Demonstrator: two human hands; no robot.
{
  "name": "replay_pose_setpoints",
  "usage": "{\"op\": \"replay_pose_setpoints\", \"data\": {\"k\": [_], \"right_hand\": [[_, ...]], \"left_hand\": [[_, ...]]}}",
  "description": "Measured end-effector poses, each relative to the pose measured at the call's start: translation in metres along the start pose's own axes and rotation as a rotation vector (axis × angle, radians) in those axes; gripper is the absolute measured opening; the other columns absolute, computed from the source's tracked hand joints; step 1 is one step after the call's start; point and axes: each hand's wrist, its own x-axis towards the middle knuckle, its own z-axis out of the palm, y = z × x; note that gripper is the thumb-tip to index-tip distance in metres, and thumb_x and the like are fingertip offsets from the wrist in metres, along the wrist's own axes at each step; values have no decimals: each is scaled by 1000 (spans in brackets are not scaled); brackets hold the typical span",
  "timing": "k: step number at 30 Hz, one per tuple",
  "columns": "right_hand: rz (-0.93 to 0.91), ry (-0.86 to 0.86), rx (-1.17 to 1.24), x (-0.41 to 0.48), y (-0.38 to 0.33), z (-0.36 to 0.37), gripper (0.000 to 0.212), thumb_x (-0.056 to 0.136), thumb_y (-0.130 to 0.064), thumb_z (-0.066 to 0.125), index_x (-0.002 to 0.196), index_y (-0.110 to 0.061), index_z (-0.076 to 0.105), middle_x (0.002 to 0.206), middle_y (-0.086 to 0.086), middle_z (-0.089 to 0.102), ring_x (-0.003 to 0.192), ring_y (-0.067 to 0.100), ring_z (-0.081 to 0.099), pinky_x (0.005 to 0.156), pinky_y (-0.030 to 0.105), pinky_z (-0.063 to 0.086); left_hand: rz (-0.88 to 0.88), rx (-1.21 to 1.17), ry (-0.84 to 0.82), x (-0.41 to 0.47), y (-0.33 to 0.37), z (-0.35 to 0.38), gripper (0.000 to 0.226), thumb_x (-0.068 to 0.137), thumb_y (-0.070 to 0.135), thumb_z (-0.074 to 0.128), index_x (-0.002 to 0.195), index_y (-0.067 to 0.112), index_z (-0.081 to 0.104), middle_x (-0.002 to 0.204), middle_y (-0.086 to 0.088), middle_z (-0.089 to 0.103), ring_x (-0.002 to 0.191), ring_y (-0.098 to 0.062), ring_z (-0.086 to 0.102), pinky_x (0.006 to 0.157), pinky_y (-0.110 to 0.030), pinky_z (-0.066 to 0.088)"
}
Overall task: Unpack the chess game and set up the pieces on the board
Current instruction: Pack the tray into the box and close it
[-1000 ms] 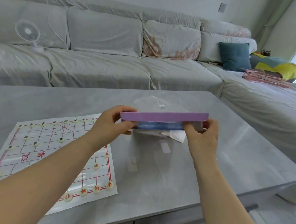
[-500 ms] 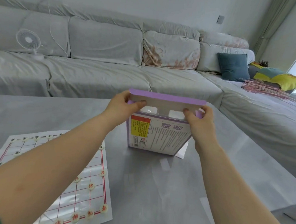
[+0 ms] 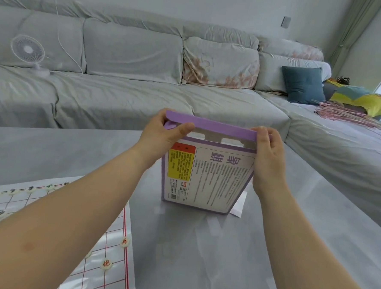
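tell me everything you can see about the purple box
Flat purple cardboard box stands on edge on the grey table, printed white back toward the camera, text upside down, red-and-yellow label at left. The left hand and right hand pinch the ends of its purple top flap.

Both bare forearms reach forward from the lower corners and converge, the wrists roughly level. The left hand (image 3: 163,137) curls round one top corner of the purple box (image 3: 207,176). Its thumb (image 3: 183,128) lies across the near face just under the flap (image 3: 210,126), and the other fingers wrap over the far side (only their knuckles show). The right hand (image 3: 270,158) grips the opposite corner with its back toward the camera. Its fingertips (image 3: 260,131) bend onto the flap's end, and the palm lies alongside the box edge below them. The hands stand well apart.
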Motion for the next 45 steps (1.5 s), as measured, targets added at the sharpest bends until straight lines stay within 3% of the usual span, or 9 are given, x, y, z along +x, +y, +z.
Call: {"op": "replay_pose_setpoints", "data": {"k": [5,8,13,19,24,29,34,39,45], "right_hand": [[-14,-53,13,2,3,-5,19,94,-17,45,78,-24,53,75,-4,55,52,-6,56,49,8,45],[-44,3,-13,5,4,-4,18,91,-19,51,75,-27,53,72,-6,55,57,-1,56,50,8,46],[-91,24,-58,10,5,-4,17,90,-20,54,75,-29,55,72,-8,54,65,6,54,52,7,46],[-160,13,-129,11,3,-6,20,88,-11,56,78,-29,59,95,-12,61,82,0,57,81,20,48],[-371,-152,-524,14,-4,-24,23,86,-8,58,108,-11,64,106,-10,55,99,7,52,90,20,43],[-492,-185,-725,12,-6,-32,31,83,-5,61,114,-8,63,104,-7,58,97,6,49,90,19,36],[-538,-167,-770,10,-6,-29,29,83,-5,61,112,-5,64,112,8,65,99,5,47,88,17,34],[-373,-213,-696,14,-15,-27,25,89,-12,55,112,-7,63,96,-6,59,91,6,51,76,11,38],[-349,-200,-648,15,-12,-25,23,89,-11,54,108,-6,65,99,-10,57,92,6,53,82,17,41]], "left_hand": [[-49,3,-62,3,-6,-1,45,61,43,78,91,34,46,97,7,54,99,-17,55,82,-26,47],[-20,52,-53,1,-6,-5,43,74,26,71,107,34,44,111,4,51,110,-16,51,90,-29,46],[56,225,-118,2,0,-25,31,82,15,61,96,41,51,94,17,56,104,-15,54,92,-31,44],[132,325,-83,6,-1,-28,34,85,14,58,112,34,49,89,20,55,84,4,53,70,-4,42],[242,587,-64,10,5,-30,33,87,18,56,120,14,56,104,11,49,98,-8,45,72,-11,36],[426,881,-91,12,9,-27,34,89,21,54,121,10,55,116,-4,60,108,-20,53,85,-23,33],[601,1028,-115,9,14,-21,31,83,25,51,101,5,66,91,-8,69,82,-26,61,76,-28,36],[137,605,-149,17,26,-16,18,88,16,55,102,27,61,84,18,56,76,3,51,69,-9,36],[99,536,-192,21,26,-19,27,89,9,53,113,18,61,95,14,57,90,0,51,77,-5,37]]}}
